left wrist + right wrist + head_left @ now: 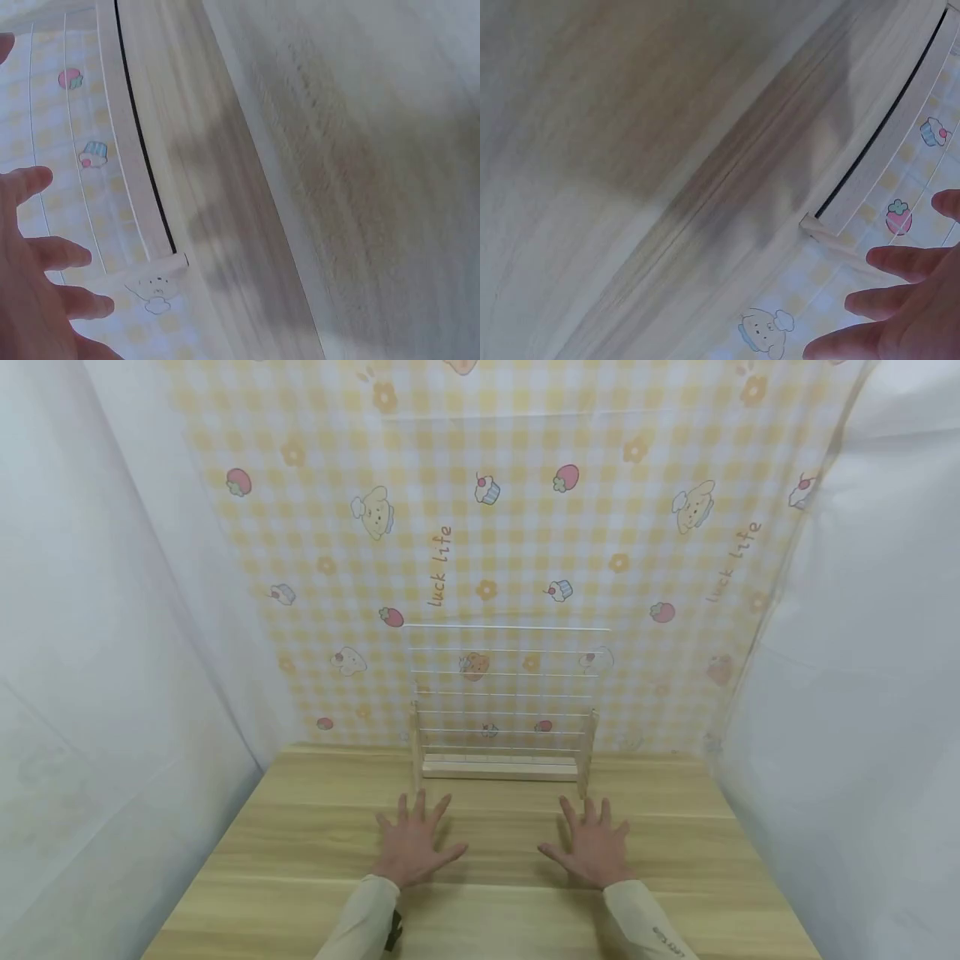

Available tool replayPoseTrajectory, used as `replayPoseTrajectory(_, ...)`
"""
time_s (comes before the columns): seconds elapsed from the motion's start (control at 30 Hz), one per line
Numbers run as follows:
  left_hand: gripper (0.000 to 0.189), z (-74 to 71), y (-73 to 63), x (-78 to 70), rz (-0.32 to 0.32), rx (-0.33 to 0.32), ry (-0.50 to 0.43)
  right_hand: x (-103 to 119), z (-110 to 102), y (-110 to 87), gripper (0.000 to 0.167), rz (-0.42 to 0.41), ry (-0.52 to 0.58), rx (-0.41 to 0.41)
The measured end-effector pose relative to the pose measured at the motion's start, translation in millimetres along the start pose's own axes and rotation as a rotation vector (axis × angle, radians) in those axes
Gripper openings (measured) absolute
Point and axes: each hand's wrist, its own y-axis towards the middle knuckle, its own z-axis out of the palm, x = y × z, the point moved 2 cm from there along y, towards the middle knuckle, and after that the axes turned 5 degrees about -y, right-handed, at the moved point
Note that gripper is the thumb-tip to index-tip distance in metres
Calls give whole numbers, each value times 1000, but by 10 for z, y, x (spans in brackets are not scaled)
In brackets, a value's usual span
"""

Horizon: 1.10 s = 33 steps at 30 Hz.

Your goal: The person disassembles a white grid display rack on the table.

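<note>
A wire grid rack (pixel 502 693) with wooden side posts and a pale wooden base bar (pixel 501 768) stands at the back of the wooden table. In front of its left post is my left hand (pixel 414 843), palm down with fingers spread and nothing held. My right hand (pixel 596 850) mirrors it before the right post, also spread and holding nothing. Both wrist views show straight, separated fingers, with the left hand (pixel 37 255) and right hand (pixel 907 300) overlapping part of the rack and casting shadows on the wood.
Behind the rack hangs a yellow checked cloth (pixel 517 543) printed with cupcakes, strawberries and puppies. White sheets (pixel 862 693) close off both sides of the wooden table (pixel 495 852). A small black item (pixel 393 931) shows beside the left sleeve.
</note>
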Motion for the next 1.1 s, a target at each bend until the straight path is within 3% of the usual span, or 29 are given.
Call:
replayPoseTrajectory(0.3,84,-56,64,88,-19,-53,-95,-96,-38,54,92,47,124,12)
replayPoseTrajectory(0.43,81,-67,93,127,-40,-41,-208,-154,-81,88,89,64,189,33)
replayPoseTrajectory(0.67,76,-114,152,247,-79,-59,-501,-305,-98,203,81,79,357,56)
replayPoseTrajectory(0.9,66,-148,250,384,-131,-75,-620,-474,-147,305,86,70,591,95)
replayPoseTrajectory(1.1,65,-263,385,471,-214,-52,-736,-569,-285,459,85,95,645,105)
